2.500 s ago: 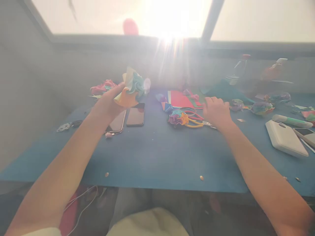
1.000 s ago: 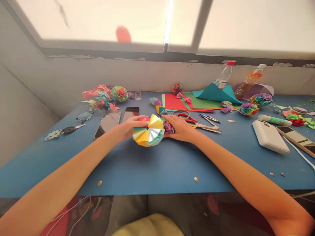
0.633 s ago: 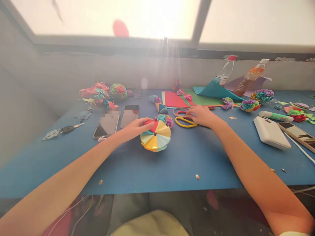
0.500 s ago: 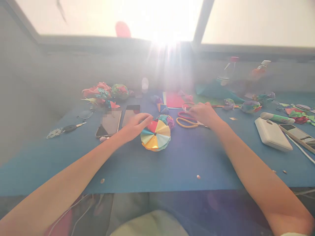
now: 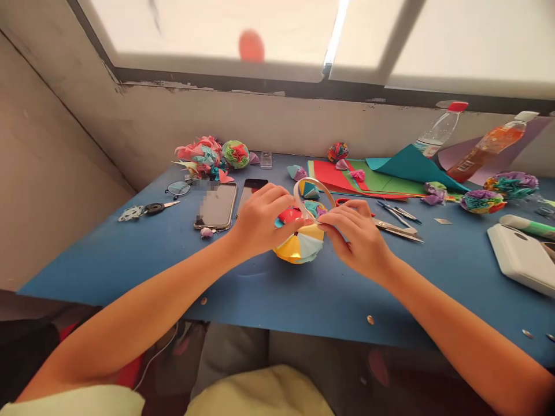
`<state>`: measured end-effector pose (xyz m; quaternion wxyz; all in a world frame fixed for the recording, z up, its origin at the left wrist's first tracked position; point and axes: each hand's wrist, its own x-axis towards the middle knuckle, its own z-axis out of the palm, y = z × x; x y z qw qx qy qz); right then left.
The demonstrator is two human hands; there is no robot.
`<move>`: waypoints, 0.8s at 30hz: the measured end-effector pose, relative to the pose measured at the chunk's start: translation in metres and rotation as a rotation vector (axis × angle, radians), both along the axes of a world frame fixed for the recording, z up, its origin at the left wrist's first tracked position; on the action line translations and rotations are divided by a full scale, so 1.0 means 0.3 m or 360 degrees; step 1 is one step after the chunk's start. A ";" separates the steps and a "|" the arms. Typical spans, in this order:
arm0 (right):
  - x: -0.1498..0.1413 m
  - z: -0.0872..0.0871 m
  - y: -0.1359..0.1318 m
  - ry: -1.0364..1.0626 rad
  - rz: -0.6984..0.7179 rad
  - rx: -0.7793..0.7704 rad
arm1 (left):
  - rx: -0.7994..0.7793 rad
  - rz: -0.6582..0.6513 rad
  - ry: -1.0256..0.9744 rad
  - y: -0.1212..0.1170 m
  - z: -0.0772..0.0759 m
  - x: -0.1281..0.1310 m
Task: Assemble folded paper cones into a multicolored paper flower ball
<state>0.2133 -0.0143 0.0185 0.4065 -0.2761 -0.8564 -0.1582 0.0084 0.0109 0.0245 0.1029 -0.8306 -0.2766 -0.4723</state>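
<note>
A thin whitish tape roll [image 5: 318, 186] is held upright just above a multicoloured pleated paper ball [image 5: 300, 247] that rests on the blue table [image 5: 143, 254]. My left hand [image 5: 259, 221] pinches the ring's left side with closed fingers. My right hand [image 5: 361, 238] is closed in a pinch at the ring's lower edge, right over the ball. Behind the ring lies a smaller crumpled paper flower [image 5: 311, 207], partly hidden by my fingers.
Two phones [image 5: 217, 205], glasses [image 5: 177, 188] and keys [image 5: 145, 210] lie to the left. Scissors [image 5: 396, 226], coloured paper sheets [image 5: 368, 176], two bottles [image 5: 437, 134], paper flowers [image 5: 481, 201] and a white box [image 5: 518, 266] lie to the right. More paper balls [image 5: 236, 153] sit by the wall.
My right hand took the tape roll from beside the scissors and brought it over the paper ball. My left hand left the ball and now grips the ring too.
</note>
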 end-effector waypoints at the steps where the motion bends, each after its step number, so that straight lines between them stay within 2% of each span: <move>1: -0.002 -0.001 -0.004 -0.0017 0.0002 0.0007 | 0.0023 -0.0015 0.0032 -0.003 0.001 0.001; 5: 0.003 -0.002 -0.004 -0.0080 -0.0024 0.0066 | -0.0016 -0.0092 0.0056 -0.020 0.015 0.000; 11: 0.005 -0.004 0.000 -0.0136 -0.0058 0.0077 | -0.0137 -0.0051 -0.0071 -0.044 0.036 -0.003; 17: 0.015 0.003 0.007 -0.0120 -0.0106 0.0153 | -0.0826 -0.0023 -0.0495 -0.040 0.056 -0.007; 19: 0.016 0.005 0.001 -0.0159 -0.0154 0.0175 | -0.0937 -0.0068 -0.0535 -0.040 0.056 -0.006; 24: -0.001 -0.001 -0.022 -0.0269 -0.0277 0.0241 | -0.0821 -0.0260 -0.0382 -0.076 0.042 0.016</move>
